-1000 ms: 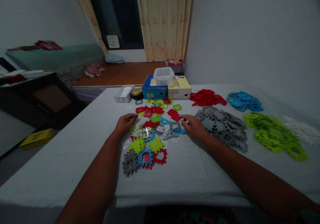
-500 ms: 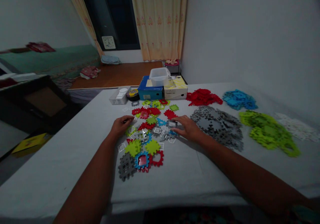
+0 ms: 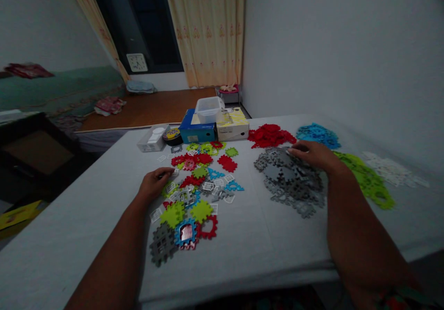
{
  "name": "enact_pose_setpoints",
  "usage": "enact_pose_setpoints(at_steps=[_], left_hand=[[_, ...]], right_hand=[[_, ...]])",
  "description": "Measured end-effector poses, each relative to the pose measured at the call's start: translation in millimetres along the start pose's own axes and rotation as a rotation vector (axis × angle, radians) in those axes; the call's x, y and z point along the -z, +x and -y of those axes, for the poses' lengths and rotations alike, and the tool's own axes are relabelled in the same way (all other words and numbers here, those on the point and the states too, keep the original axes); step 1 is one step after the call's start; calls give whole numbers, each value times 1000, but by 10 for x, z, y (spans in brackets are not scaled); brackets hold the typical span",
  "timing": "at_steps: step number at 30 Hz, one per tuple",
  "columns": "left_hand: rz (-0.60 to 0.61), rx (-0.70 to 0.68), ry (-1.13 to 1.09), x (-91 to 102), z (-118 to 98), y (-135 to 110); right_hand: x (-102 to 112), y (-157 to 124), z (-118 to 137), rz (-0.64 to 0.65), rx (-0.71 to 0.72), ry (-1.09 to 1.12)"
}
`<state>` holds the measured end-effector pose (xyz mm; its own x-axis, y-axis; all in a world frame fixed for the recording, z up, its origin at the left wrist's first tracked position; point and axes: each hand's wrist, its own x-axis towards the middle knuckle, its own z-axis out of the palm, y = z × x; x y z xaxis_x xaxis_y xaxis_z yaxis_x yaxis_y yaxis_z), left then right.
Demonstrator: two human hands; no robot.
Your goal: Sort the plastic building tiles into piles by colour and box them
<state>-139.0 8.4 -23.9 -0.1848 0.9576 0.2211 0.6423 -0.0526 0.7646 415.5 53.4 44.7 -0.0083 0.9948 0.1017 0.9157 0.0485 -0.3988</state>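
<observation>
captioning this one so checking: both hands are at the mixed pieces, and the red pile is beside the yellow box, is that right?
Not quite: the head view shows the right hand at the grey pile, so only the left hand is at the mixed pieces. The red pile is beside the yellow box, as you say.

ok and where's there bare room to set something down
Bare tablecloth lies left of the left hand, and between the mixed pieces and the gray pile, running to the front edge. Crowded: by the boxes and around the right hand.
</observation>
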Motion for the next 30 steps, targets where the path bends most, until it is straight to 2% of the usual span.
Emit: enact_pose_setpoints(at_steps=[3,6,9,12,14,16,18,21,23,26,30], left_hand=[[-2,11,3,6,-19,-6],[-10,13,4,4,3,2],[-3,14,-3,-2,49,18],[6,3,11,-7,104,32],[7,-4,16,-11,134,36],[8,-7,5,-16,149,35],[12,-11,-6,-21,149,30],[17,-21,-2,-22,130,20],[18,-32,2,-18,117,17],[18,-39,8,-11,105,17],[23,-33,-11,-7,92,17]], right_hand=[[40,-67,-16,34,57,26],[91,-124,42,6,72,35],[77,-133,206,-132,124,51],[-111,-162,541,-278,320,150],[-346,-247,835,-231,538,201],[-633,-382,1120,-93,762,185],[-914,-525,1347,31,902,119],[-1221,-670,1538,121,960,22],[-1320,-710,1588,158,975,-28],[-1349,-738,1620,175,975,-63],[-1270,-751,1626,154,956,-44]])
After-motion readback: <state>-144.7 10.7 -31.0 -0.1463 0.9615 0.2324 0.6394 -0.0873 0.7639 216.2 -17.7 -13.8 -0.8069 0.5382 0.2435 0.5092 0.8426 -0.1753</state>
